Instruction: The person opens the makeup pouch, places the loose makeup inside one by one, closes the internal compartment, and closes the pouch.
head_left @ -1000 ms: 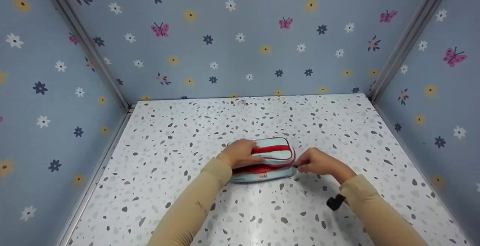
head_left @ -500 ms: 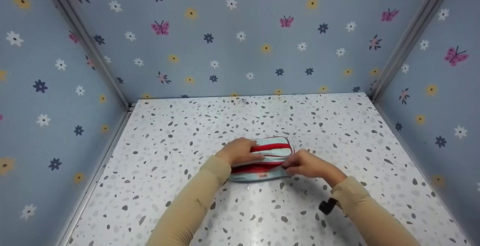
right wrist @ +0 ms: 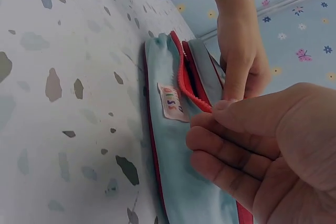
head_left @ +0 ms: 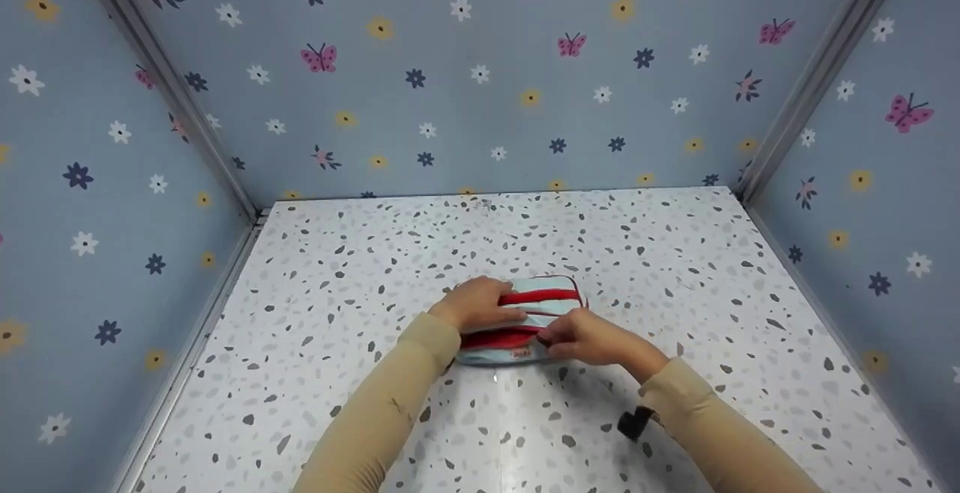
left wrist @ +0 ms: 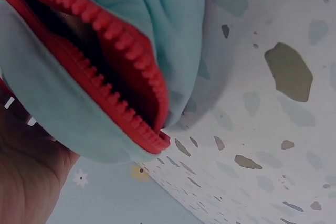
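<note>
A light-blue pencil case (head_left: 544, 284) with red stripes and a red zipper lies on the table. The left hand (head_left: 476, 304) grips it from above, thumb along the front and fingers over the far side. In the left wrist view the zipper's red teeth (left wrist: 118, 40) gape apart at the left end, showing a dark inside. The right hand (head_left: 589, 337) pinches the zipper's pull at the front, near the middle; the pull itself is mostly hidden by thumb and finger. A small printed label (right wrist: 172, 103) sits below the zipper, close to the right fingertips.
The white speckled table (head_left: 375, 253) is bounded by blue flowered panels (head_left: 480, 103) at the back and sides, joined by metal posts. A black wrist camera (head_left: 634, 424) hangs under the right sleeve.
The right hand has moved left along the zipper, from the case's right end to near its middle, and the opening behind it has come together. The left hand stays in place.
</note>
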The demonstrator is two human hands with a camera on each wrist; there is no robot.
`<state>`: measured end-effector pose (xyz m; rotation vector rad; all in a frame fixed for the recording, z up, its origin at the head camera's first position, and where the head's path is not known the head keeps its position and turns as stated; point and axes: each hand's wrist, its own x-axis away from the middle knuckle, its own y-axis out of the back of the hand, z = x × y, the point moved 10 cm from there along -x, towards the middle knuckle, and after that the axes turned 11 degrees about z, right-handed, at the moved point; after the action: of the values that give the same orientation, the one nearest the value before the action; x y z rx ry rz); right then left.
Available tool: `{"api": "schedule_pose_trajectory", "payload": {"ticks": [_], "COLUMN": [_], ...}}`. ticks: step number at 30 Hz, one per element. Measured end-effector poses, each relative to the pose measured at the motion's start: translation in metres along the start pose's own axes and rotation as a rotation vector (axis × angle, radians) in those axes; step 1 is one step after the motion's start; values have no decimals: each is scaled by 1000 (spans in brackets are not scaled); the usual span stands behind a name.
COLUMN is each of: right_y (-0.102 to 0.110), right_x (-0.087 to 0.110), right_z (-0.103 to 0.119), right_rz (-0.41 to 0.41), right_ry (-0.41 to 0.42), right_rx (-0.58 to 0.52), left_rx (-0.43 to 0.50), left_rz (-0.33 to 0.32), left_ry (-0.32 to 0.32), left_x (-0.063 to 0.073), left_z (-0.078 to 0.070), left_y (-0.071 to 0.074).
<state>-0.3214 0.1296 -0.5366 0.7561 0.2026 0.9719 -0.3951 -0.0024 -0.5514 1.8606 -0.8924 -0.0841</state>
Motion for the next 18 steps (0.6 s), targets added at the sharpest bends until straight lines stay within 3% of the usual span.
{"api": "schedule_pose_trajectory", "payload": {"ticks": [11,18], "right_y": [-7,19], "right_x": [-15,-11], "right_z": [12,18], "right_rz": [-19,-92], "right_ry": [-16,-32], "right_rx": [75,19], "left_rx": [-35,-83], "left_rz": [29,28], "left_ry": [-29,-72], "left_x": [1,1], "left_z": [3,0], "left_y": [-1,-2]}}
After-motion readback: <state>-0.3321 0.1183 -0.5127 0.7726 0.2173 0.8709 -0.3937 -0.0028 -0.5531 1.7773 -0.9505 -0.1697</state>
